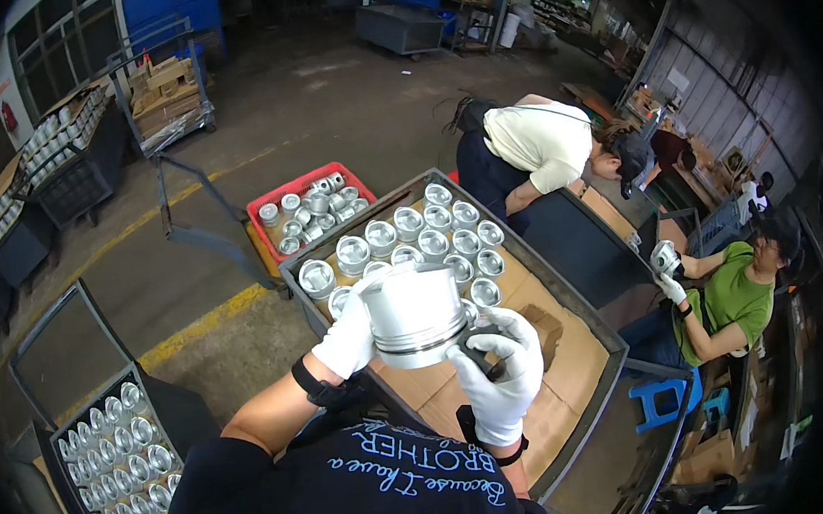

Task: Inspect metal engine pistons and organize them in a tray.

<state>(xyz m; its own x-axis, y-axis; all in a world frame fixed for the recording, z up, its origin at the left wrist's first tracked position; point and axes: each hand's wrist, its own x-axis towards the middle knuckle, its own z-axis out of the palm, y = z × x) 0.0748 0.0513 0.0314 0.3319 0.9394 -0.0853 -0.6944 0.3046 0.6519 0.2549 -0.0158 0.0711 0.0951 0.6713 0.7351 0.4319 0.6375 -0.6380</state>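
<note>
Piston in hand: the big silver piston [416, 315] is up in the air in front of the chest, over the near-left part of the cart, ring grooves toward the bottom.
Left glove: the left hand [345, 335] is wrapped round the piston's left side, so that's a proper grasp imo.
Right glove: the right hand [503, 375] has its fingers curled, tips right at the piston's lower right edge. There's something dark between thumb and fingers, no idea what, and I can't tell if this hand is really gripping or just touching.
Cart: pistons [409, 222] stand in rough rows over the far part of the grey cart [620, 349], while the cardboard liner [576, 379] shows across the near part.
Progress: I'd call it partway. A good batch is standing in the cart and the held one isn't set down. Can't tell from this whether the cart is being filled or worked through, so no count of what's left, sorry.
Red crate: more pistons lie jumbled in the red crate [296, 185] just beyond the cart.
Lower-left cart: lots more pistons [123, 463] there, in tidy rows.
Co-workers: the one in green [748, 288] holds another piston [664, 258]; the one in cream [543, 140] is bent over.
</note>
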